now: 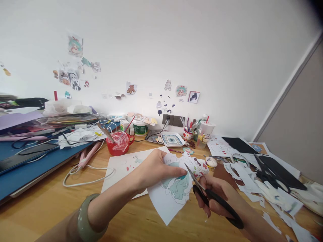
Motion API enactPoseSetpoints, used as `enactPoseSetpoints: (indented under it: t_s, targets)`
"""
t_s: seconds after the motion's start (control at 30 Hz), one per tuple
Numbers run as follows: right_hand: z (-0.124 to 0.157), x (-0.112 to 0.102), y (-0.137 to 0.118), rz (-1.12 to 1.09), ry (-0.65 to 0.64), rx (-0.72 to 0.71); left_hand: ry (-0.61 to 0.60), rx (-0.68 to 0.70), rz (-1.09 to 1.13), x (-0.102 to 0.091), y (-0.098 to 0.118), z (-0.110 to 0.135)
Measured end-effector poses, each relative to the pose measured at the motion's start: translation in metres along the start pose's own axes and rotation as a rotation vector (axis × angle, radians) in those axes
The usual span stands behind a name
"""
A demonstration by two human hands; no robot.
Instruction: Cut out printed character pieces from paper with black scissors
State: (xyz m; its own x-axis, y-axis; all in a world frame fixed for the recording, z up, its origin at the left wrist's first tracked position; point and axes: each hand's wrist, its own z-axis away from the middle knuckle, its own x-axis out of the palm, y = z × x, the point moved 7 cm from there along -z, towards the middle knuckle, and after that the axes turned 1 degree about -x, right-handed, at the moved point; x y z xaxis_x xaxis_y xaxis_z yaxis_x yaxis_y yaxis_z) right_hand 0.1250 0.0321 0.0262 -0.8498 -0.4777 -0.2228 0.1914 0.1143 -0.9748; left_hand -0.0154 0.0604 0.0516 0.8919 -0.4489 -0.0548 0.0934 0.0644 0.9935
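Observation:
My left hand (161, 168) pinches a sheet of white paper (166, 208) printed with a teal-haired cartoon figure, thumb on top. The sheet's lower corner hangs over the wooden desk. In my right hand (217, 191) is a pair of black-handled scissors (202, 186), fingers through the loops. Their blades point up and left, slightly parted, at the paper's right edge beside the teal drawing. A strip printed with red and dark shapes (198, 166) lies beyond the blades; I cannot tell whether it is still joined. Another printed sheet (113, 171) lies flat under my left forearm.
A red mug (118, 144) holding a spoon stands at left, near a pink cabled tool (88, 154). Behind are a patterned square dish (173, 139), a pen cup (187, 135) and a lidded drink cup (204, 134). Paper scraps (248, 181) and more scissors (268, 171) lie right.

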Motion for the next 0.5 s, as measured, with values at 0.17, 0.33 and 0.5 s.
enactPoseSetpoints:
  t_s: [0.17, 0.33, 0.5]
  targets:
    - [0.001, 0.001, -0.004, 0.005, 0.003, 0.008, 0.003, -0.004, -0.031, 0.000, 0.004, 0.001]
    - [0.000, 0.003, -0.006, -0.016, -0.024, 0.001, 0.003, -0.006, 0.041, 0.002, 0.001, 0.000]
    - [0.000, 0.004, -0.011, -0.083, -0.027, -0.052, 0.013, -0.021, 0.227, 0.007, -0.007, -0.002]
